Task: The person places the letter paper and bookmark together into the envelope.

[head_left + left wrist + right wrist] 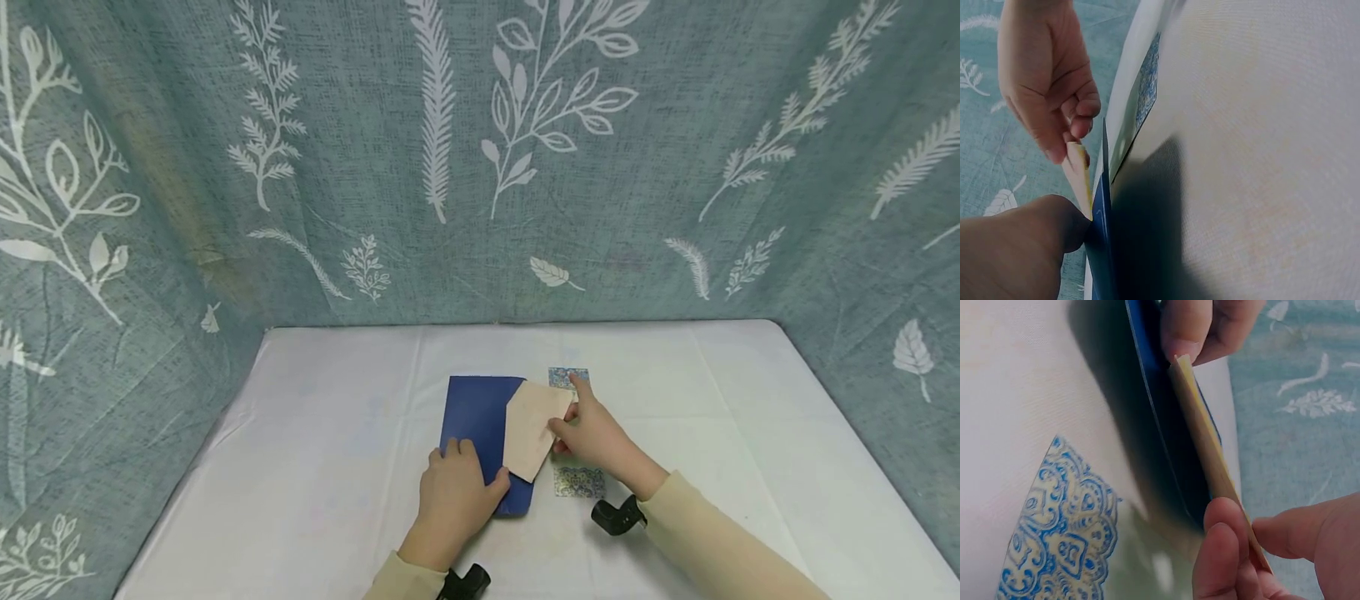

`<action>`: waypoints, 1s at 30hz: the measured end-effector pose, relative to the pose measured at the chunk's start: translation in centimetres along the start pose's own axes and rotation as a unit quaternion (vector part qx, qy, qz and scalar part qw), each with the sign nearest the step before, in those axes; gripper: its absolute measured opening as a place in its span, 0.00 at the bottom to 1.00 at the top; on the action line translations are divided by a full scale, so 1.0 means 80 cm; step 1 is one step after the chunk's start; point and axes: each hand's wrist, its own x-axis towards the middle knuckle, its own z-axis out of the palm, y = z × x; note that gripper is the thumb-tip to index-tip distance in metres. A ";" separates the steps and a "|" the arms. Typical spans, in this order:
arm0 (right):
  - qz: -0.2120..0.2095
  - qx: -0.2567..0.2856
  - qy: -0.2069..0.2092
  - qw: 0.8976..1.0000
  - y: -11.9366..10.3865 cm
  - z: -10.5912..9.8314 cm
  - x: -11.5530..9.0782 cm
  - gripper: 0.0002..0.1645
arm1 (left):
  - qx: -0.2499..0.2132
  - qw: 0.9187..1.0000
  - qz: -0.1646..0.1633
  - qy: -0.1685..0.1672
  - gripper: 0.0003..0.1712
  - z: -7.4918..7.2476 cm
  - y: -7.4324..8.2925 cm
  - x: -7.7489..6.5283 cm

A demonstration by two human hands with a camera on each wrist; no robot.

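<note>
A flat blue folder or card (476, 408) is tilted up off the white cloth, its shadow falling beneath it in the wrist views. My left hand (456, 496) grips its lower left part, fingers on the far edge and thumb toward the right. Across the blue piece's right side lies a cream, folded-looking paper (531, 425) with cut corners. Between thumb and fingers, my right hand (596, 433) pinches the paper's right edge. The left thumb (1183, 337) touches its other end in the right wrist view. How the paper joins the blue piece is hidden.
Under the right hand lies a sheet with patterned ends, one end (579, 482) nearer and the other (567, 377) farther; its middle is covered. White cloth (315, 467) covers the table. A leaf-printed teal curtain (465, 275) hangs behind. Black wrist cameras (617, 517) sit below both hands.
</note>
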 end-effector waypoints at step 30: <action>-0.039 -0.017 0.005 0.999 0.002 0.026 -0.002 0.51 | 0.005 1.000 0.007 0.012 0.43 0.001 -0.002 -0.001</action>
